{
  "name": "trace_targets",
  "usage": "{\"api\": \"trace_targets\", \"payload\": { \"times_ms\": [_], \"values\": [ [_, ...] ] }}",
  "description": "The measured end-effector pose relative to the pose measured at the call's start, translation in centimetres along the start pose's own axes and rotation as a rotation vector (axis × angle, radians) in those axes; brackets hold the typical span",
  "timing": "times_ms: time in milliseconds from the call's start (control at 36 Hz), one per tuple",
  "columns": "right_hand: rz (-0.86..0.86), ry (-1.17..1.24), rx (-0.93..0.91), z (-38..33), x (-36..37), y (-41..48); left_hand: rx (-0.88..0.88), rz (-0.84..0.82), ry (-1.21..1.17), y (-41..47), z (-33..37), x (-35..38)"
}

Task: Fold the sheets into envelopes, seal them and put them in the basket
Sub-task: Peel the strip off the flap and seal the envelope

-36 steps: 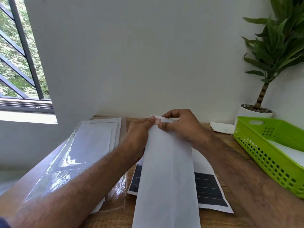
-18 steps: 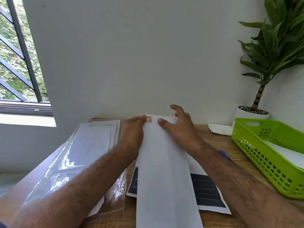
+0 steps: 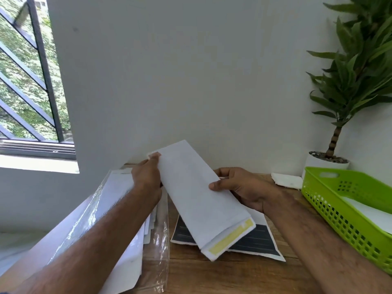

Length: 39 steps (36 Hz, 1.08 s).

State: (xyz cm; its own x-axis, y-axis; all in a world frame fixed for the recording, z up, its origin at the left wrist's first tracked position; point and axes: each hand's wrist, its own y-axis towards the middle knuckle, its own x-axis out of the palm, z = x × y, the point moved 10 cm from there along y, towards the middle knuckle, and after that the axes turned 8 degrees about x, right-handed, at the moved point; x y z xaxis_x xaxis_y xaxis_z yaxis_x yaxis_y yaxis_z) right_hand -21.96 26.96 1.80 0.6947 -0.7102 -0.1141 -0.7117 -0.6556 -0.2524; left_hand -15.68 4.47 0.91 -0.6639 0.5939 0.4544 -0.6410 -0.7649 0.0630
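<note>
White paper, the envelope (image 3: 197,196) hangs clear of the wooden table (image 3: 222,272), slanted between my hands. My left hand (image 3: 146,179) pinches its far corner, and my right hand (image 3: 244,187) clamps the long edge, thumb on top. I hold it so, I judge, to leave the near flap's yellow adhesive strip (image 3: 231,238) free for sealing, with the green basket (image 3: 331,213) well off to my right.
</note>
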Motion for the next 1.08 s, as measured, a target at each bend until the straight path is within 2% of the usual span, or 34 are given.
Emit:
{"api": "trace_targets", "payload": {
  "times_ms": [194, 278, 361, 417, 500, 611, 722, 778, 889, 1000, 1083],
  "values": [
    [0.485, 0.389, -0.140, -0.1, -5.7, -0.2, -0.295, -0.593, 0.095, -5.3, -3.2, 6.7],
    [0.584, 0.645, -0.218, 0.5, -6.8, -0.5, -0.281, -0.666, 0.037, -6.7, -2.7, 7.8],
    [0.628, 0.901, -0.204, 1.7, -6.4, -0.6, -0.246, -0.701, 0.002, -7.9, -2.5, 8.6],
    [0.590, 0.998, -0.160, 2.4, -5.3, 0.0, -0.192, -0.681, -0.018, -8.2, -2.5, 8.8],
    [0.477, 0.948, -0.119, 2.7, -3.2, 0.9, -0.088, -0.613, 0.048, -8.5, -2.5, 8.5],
    [0.424, 0.592, -0.160, 1.0, -1.4, 0.6, -0.009, -0.431, 0.054, -6.6, -1.9, 6.7],
    [0.450, 0.144, -0.307, -1.2, -0.4, -0.3, -0.153, -0.299, -0.200, -4.0, -1.5, 5.4],
    [0.414, 0.039, -0.282, -0.4, -0.1, 0.5, -0.189, -0.269, -0.268, -2.5, -1.0, 4.7],
    [0.336, 0.109, -0.047, 4.9, -3.1, 3.9, -0.209, -0.277, -0.318, -0.9, 0.3, 3.5],
    [0.219, 0.289, -0.117, 1.9, -3.7, 2.5, -0.250, -0.396, -0.050, -1.7, -0.3, 3.4],
    [0.005, 0.435, -0.126, 0.2, -1.7, 1.3, -0.147, -0.419, 0.167, -2.0, -0.4, 3.3]
  ]
}}
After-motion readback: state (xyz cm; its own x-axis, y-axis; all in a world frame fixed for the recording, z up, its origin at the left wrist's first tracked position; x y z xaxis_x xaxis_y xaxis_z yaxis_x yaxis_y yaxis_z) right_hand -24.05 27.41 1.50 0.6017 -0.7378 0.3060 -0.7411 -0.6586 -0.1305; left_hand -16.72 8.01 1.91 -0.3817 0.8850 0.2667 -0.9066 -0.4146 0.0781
